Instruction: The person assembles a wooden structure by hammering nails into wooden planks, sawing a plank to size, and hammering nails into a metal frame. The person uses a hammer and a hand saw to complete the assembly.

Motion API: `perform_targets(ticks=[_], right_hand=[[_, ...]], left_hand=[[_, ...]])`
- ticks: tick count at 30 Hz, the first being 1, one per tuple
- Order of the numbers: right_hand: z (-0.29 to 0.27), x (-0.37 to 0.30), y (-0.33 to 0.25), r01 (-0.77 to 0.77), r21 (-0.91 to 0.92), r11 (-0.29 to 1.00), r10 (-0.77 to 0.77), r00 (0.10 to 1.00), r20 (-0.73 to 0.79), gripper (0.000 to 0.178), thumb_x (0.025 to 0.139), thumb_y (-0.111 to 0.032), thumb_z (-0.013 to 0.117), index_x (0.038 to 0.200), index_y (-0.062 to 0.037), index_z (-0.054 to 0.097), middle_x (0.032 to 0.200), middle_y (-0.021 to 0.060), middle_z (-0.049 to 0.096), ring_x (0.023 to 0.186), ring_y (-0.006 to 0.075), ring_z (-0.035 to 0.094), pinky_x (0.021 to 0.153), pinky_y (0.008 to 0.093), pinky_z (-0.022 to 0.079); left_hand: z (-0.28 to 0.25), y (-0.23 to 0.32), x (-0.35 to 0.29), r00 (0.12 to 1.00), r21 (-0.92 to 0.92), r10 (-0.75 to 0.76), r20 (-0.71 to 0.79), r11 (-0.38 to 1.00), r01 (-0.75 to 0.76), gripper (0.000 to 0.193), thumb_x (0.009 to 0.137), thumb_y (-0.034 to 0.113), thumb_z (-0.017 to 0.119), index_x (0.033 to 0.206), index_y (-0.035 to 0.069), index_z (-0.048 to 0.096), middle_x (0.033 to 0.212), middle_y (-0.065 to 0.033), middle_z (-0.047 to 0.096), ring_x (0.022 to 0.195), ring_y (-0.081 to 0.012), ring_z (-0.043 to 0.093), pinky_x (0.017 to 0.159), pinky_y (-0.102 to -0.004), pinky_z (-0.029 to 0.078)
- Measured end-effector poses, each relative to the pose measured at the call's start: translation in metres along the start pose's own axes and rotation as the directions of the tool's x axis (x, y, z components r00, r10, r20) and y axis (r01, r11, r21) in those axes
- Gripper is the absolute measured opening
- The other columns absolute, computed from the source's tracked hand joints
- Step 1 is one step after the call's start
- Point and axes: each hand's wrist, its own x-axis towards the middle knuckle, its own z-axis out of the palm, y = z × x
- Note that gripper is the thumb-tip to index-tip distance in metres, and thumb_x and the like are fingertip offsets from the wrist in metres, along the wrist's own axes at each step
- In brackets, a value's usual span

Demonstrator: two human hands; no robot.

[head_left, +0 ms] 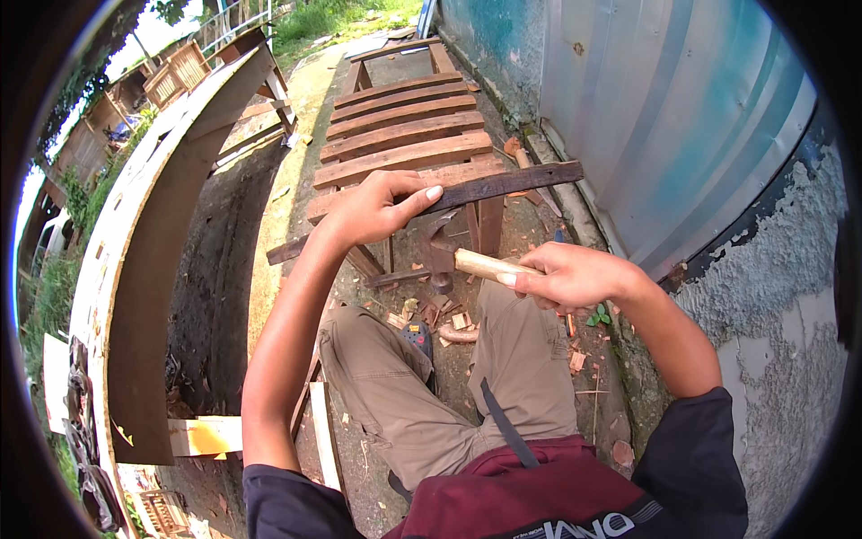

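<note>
My right hand (pixel 579 277) is closed around the pale wooden handle of a claw hammer (pixel 439 259). Its rusty brown head hangs just below a dark wooden slat (pixel 521 182), over the gap between my knees. My left hand (pixel 382 207) lies over that slat, with the thumb along its near side and the fingers closed over the far side. The slat runs slantwise across the near end of a slatted wooden frame (pixel 406 136), its right end sticking out past the frame. Several brown crosspieces span the frame, which stands on legs.
A long pale board structure (pixel 135 225) curves along the left. At the right stand a corrugated metal sheet (pixel 664 108) and a rough plastered wall (pixel 781 359). Wood chips (pixel 461 321) litter the ground around my feet, and a narrow wood strip (pixel 325 431) lies beside my left leg.
</note>
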Motion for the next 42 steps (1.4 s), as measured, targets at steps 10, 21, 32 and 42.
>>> perform_targets(ticks=[10, 21, 32, 42], right_hand=[[0.003, -0.009, 0.008, -0.037, 0.108, 0.993, 0.035, 0.999, 0.018, 0.054, 0.105, -0.053, 0.052, 0.107, -0.0002, 0.064, 0.067, 0.0, 0.05, 0.052, 0.0098, 0.048, 0.048, 0.0286, 0.043], [0.02, -0.011, 0.028, -0.025, 0.2, 0.979, 0.024, 1.0, 0.008, 0.041, 0.107, -0.043, 0.053, 0.104, -0.0028, 0.059, 0.063, -0.002, 0.046, 0.048, 0.0061, 0.041, 0.04, 0.0252, 0.034], [0.017, -0.015, 0.056, 0.2, 0.511, 0.836, -0.088, 0.968, -0.236, 0.044, 0.108, -0.047, 0.048, 0.1, -0.004, 0.055, 0.064, -0.0021, 0.045, 0.045, 0.0063, 0.04, 0.04, 0.0253, 0.034], [0.102, 0.042, 0.109, 0.463, 0.383, 0.8, -0.024, 0.661, -0.75, 0.036, 0.105, -0.04, 0.059, 0.101, -0.0042, 0.055, 0.064, -0.0035, 0.049, 0.049, 0.0056, 0.045, 0.044, 0.0238, 0.035]], left_hand=[[0.005, 0.012, -0.014, 0.982, 0.269, 0.153, -0.111, 0.956, -0.118, 0.039, 0.104, 0.033, 0.056, 0.125, 0.004, 0.07, 0.083, -0.0148, 0.06, 0.081, -0.0307, 0.062, 0.073, -0.0403, 0.047], [0.019, 0.01, -0.033, 0.986, 0.231, 0.118, -0.121, 0.969, -0.087, 0.034, 0.102, 0.024, 0.058, 0.127, 0.006, 0.07, 0.087, -0.0152, 0.062, 0.082, -0.0315, 0.062, 0.075, -0.0411, 0.048], [0.021, -0.04, -0.059, 0.955, 0.155, -0.046, -0.294, 0.983, 0.096, 0.036, 0.104, 0.03, 0.056, 0.121, 0.001, 0.07, 0.106, -0.0214, 0.072, 0.103, -0.0393, 0.068, 0.091, -0.0436, 0.052], [0.042, -0.062, -0.057, 0.889, -0.069, -0.134, -0.439, 0.991, 0.115, 0.039, 0.103, 0.033, 0.057, 0.114, -0.004, 0.066, 0.102, -0.0194, 0.07, 0.093, -0.0293, 0.067, 0.084, -0.0377, 0.051]])
